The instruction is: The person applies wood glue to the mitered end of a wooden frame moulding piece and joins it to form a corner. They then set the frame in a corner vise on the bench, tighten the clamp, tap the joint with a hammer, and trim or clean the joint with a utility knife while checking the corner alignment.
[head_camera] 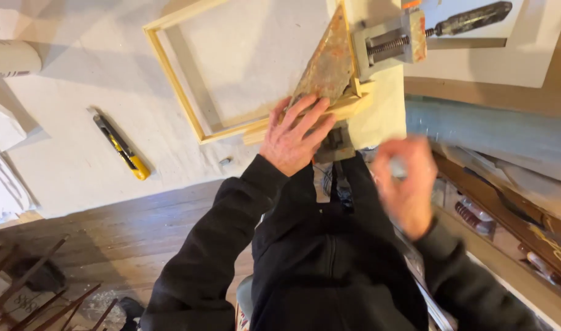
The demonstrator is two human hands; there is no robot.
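My left hand (294, 133) lies flat, fingers spread, on the near corner of a pale wooden frame (170, 67) where it meets a rusty triangular corner clamp (327, 64). The clamp's grey vise jaw with a threaded screw (387, 41) and dark handle (470, 18) sits at the top right. My right hand (408, 178) is blurred, raised off the surface to the right of the clamp; something small and pale seems to be between its fingers, but the blur hides what it is. Both sleeves are black.
A yellow and black utility knife (121, 147) lies on the white cloth-covered table (78, 92) to the left. White cloth is piled at the far left. A wooden floor and dark rods show below. Shelves with tools run along the right.
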